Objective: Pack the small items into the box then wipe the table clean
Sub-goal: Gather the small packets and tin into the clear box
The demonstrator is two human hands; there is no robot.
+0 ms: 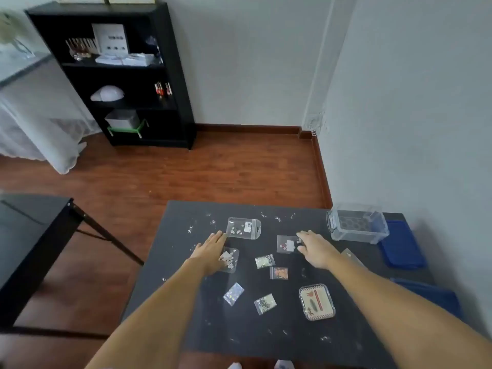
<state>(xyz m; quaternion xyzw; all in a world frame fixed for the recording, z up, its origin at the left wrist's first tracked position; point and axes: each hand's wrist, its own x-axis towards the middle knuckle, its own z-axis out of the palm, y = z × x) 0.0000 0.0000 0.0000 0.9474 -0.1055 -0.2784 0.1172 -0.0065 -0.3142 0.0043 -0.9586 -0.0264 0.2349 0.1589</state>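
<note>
Several small clear bags lie on the dark table (pixel 266 339). The biggest bag (pixel 243 228) sits at the far middle, and my left hand (pixel 211 250) reaches toward its near left corner with fingers spread, lying partly over another bag (pixel 231 259). My right hand (pixel 315 249) is open, fingertips at a bag with red bits (pixel 286 244). Nearer me lie glitter bags (pixel 264 261), an orange-brown bag (pixel 278 272), a silvery bag (pixel 233 293) and a dark speckled bag (pixel 265 303). A small tin (pixel 316 301) rests at the near right. The clear plastic box (pixel 356 225) stands at the far right corner.
Small white scraps are scattered over the table. A blue cloth or lid (pixel 402 245) lies right of the box, and another blue piece (pixel 431 294) sits nearer. A second dark table (pixel 32 225) stands to the left; a black shelf (pixel 119 75) is by the far wall.
</note>
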